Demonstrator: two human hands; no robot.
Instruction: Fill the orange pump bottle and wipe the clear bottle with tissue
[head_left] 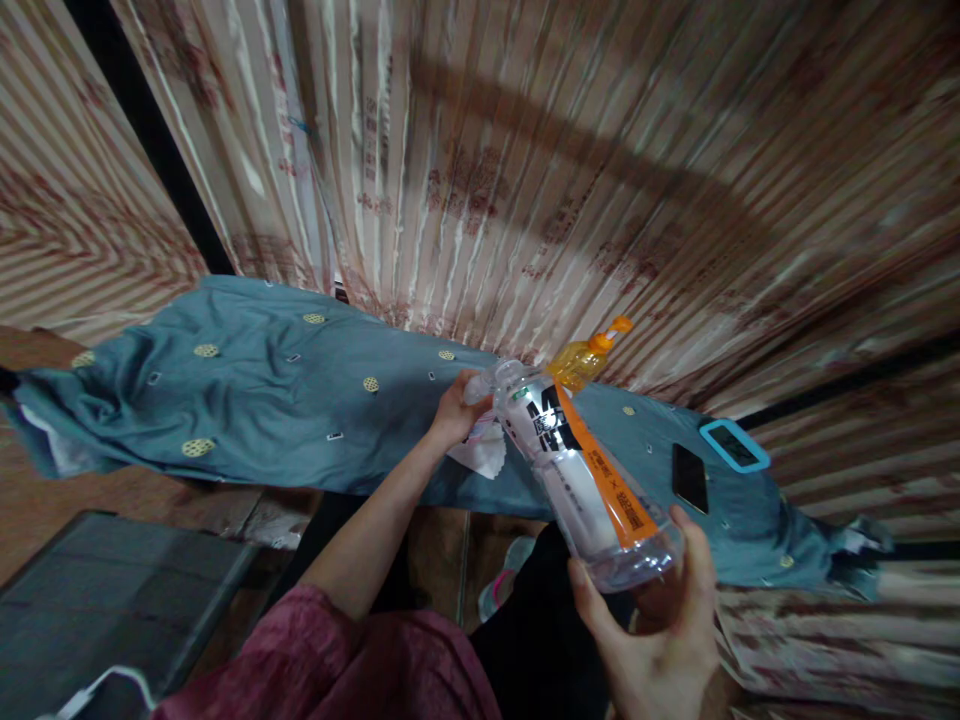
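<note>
A large clear plastic bottle (592, 480) with a white and orange label slants across the view, its mouth toward the upper left. My right hand (660, 630) grips its base between thumb and fingers. At the mouth end, my left hand (454, 412) is closed on a small clear plastic piece (478, 388); whether it touches the bottle, I cannot tell. Just behind the bottle stands an orange pump bottle (577, 365), partly covered by it. A crumpled white tissue (481, 452) lies below my left hand.
Blue-green patterned cloth (262, 400) covers a long narrow table. On its right side lie a dark phone (689, 478) and a blue-framed device (734, 446). A striped curtain (465, 180) hangs behind. At lower left are a dark flat surface (112, 590) and a white cable (112, 675).
</note>
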